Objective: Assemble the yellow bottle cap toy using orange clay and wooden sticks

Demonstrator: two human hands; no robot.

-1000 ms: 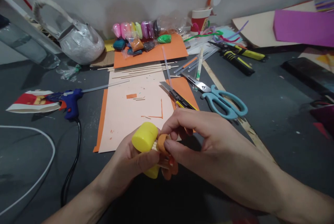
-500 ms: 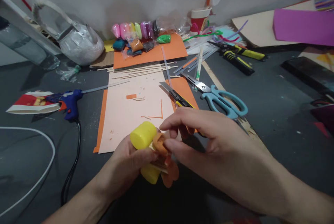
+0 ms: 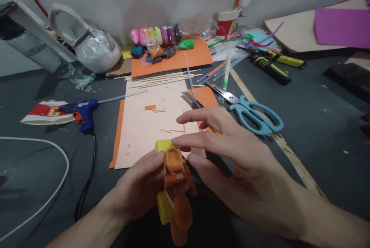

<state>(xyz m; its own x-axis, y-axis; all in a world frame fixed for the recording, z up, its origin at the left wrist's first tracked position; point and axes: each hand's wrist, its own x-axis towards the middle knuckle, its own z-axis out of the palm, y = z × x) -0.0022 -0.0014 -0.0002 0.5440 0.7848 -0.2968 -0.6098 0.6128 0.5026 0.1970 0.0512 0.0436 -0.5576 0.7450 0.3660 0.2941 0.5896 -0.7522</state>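
My left hand point(image 3: 141, 186) is closed around a small handmade craft model point(image 3: 177, 178) of yellow cylinders and orange parts. A yellow cylinder point(image 3: 162, 145) sits at its top and another yellow piece point(image 3: 164, 207) lower down. An orange clay piece point(image 3: 174, 159) with a hollowed face points toward me, and rounded orange lobes point(image 3: 182, 211) hang at the bottom. My right hand point(image 3: 231, 163) is beside the model with its fingers apart. Its middle fingertip is at the yellow cylinder, and its thumb tip is close to the clay piece; whether they touch I cannot tell.
Behind the hands lie a pale sheet point(image 3: 138, 124), a utility knife point(image 3: 194, 100) and blue-handled scissors point(image 3: 254, 115). A blue glue gun point(image 3: 86, 113) rests at left. Farther back are wooden sticks point(image 3: 162, 80), wrapped clay packs point(image 3: 156, 49), pliers point(image 3: 271, 68) and a silvery kettle point(image 3: 98, 51).
The model has turned in my left hand, so the hollowed orange clay piece faces me and the lobes hang lower. My right fingers have spread away from the clay piece.
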